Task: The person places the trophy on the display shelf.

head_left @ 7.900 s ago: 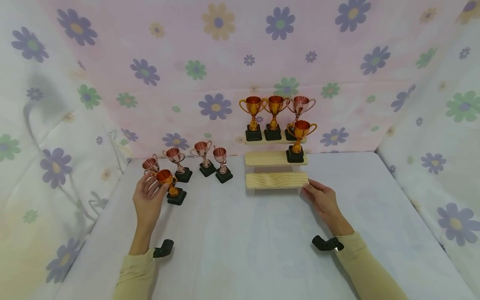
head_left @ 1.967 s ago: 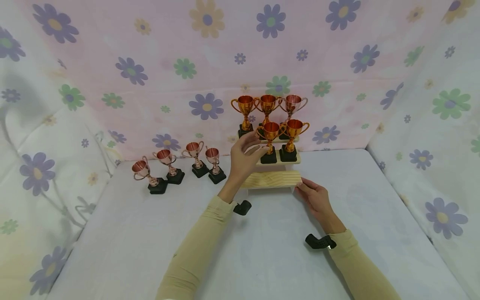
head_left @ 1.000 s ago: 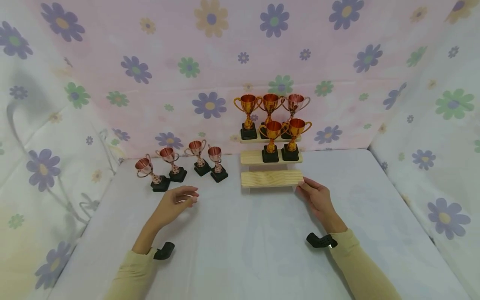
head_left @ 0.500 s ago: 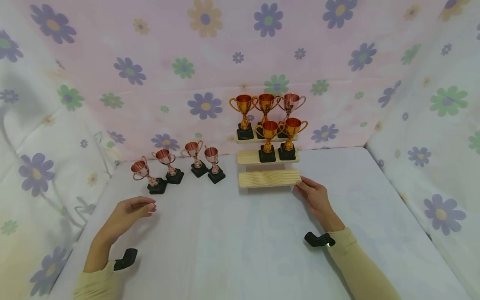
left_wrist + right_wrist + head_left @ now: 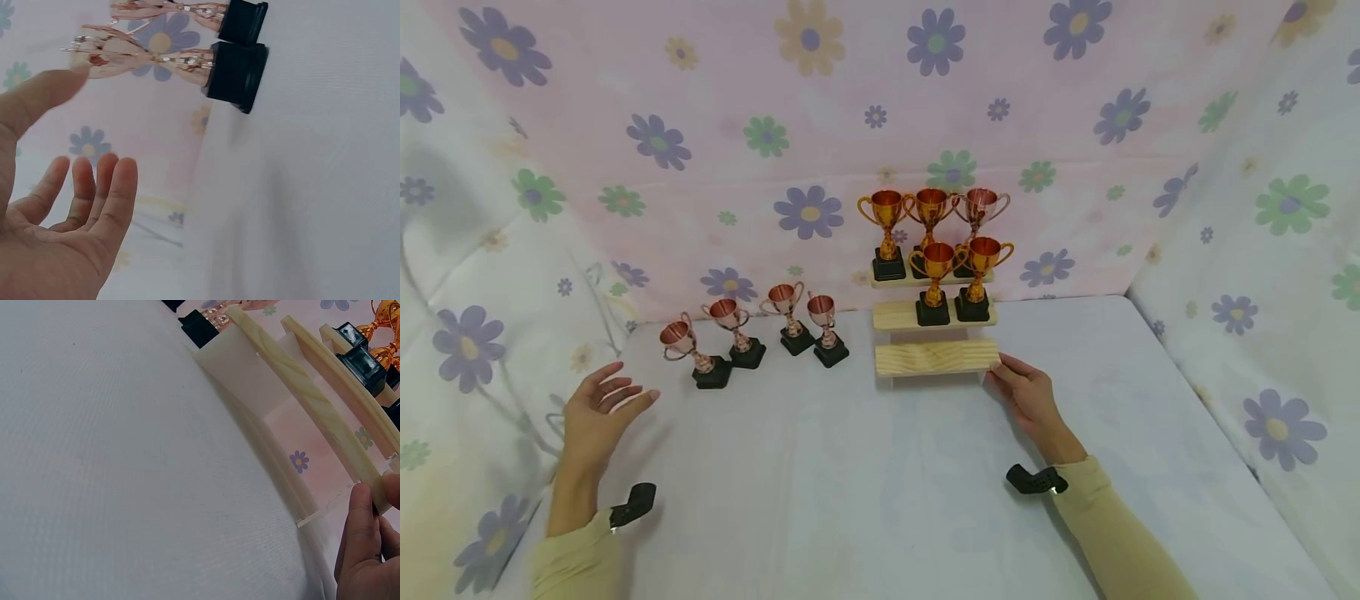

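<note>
My left hand (image 5: 597, 421) is held above the table at the far left, fingers spread and nothing in them. Closest to it is a rose-gold trophy cup (image 5: 702, 357) on a black base, also seen beyond the thumb in the left wrist view. My right hand (image 5: 1026, 404) pinches the right end of the lowest wooden shelf board (image 5: 936, 357), thumb on top and fingers beneath. On the middle board (image 5: 895, 316) stand two gold trophy cups (image 5: 933, 287) side by side, toward its right. The top tier carries two gold trophy cups (image 5: 888, 237) and a rose-gold trophy cup (image 5: 981, 206).
More rose-gold trophy cups, such as one (image 5: 828, 332) left of the shelf, stand in a loose row along the back of the white table (image 5: 820, 483). Flower-patterned cloth (image 5: 700, 200) walls the back and sides. Clear supports (image 5: 294, 425) hold the shelf boards.
My left hand carried a gold trophy from the table to the middle board, released it and moved back to the far left. The right hand has stayed on the lowest board.
</note>
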A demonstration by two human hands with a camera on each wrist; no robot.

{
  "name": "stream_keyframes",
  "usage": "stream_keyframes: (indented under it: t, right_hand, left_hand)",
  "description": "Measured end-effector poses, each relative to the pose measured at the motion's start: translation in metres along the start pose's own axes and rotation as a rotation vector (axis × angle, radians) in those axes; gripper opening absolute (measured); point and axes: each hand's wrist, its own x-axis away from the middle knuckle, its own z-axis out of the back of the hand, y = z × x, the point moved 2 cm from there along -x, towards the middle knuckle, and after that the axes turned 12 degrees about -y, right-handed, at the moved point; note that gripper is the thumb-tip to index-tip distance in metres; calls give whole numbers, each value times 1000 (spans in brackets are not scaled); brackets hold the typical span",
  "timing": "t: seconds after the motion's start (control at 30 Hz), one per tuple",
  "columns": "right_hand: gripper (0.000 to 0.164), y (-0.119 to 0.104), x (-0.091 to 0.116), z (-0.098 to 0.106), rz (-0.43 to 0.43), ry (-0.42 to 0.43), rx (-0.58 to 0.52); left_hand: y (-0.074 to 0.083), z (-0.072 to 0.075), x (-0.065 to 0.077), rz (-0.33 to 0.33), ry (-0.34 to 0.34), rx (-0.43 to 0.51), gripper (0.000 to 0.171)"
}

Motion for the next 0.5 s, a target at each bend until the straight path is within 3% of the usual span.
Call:
stream_keyframes:
  t: [0.07,0.2,0.5]
  right_hand:
    - [53,0,0,0,7,-3,-4]
    - [53,0,0,0,13,-14,-4]
    - [52,-1,0,1,19,-17,-4]
  left_hand:
    - [-4,-4,-5,-2,-4,33,78]
    - [-10,-13,-14,21,-54,-106,95]
    - [-15,-32,-35,17,-99,-273,92]
